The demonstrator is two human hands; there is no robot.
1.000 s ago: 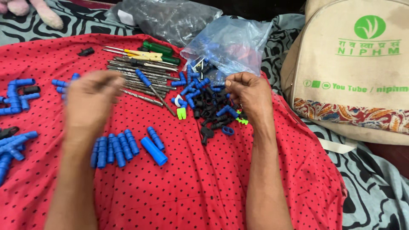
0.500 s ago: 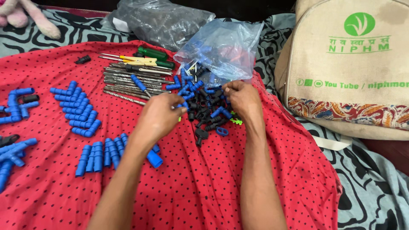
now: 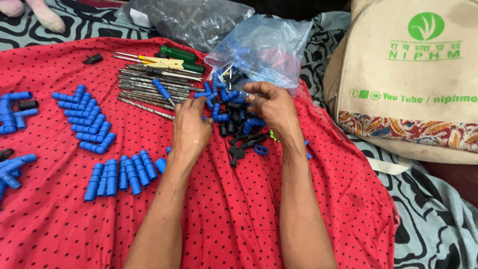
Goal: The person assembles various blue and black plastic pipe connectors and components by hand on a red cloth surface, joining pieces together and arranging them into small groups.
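Note:
My left hand (image 3: 190,128) lies palm down on the red dotted cloth (image 3: 224,209), its fingertips touching the near edge of a pile of small blue and black plastic fittings (image 3: 234,127). My right hand (image 3: 273,107) hovers over the same pile from the right with its fingers spread and curved. Nothing shows in the grasp of either hand. Just behind the pile lies a clear blue plastic bag (image 3: 264,47) with more fittings inside.
Several drill bits (image 3: 147,92), a green-handled screwdriver (image 3: 181,54) and a yellow tool (image 3: 162,63) lie behind my left hand. Blue connectors lie in a row (image 3: 124,174) and a cluster (image 3: 87,119); blue elbow pieces (image 3: 12,112) lie far left. A beige backpack (image 3: 413,79) stands right.
My left hand swung in from the left to the pile, uncovering the blue cluster. My right hand went from pinching to spread fingers.

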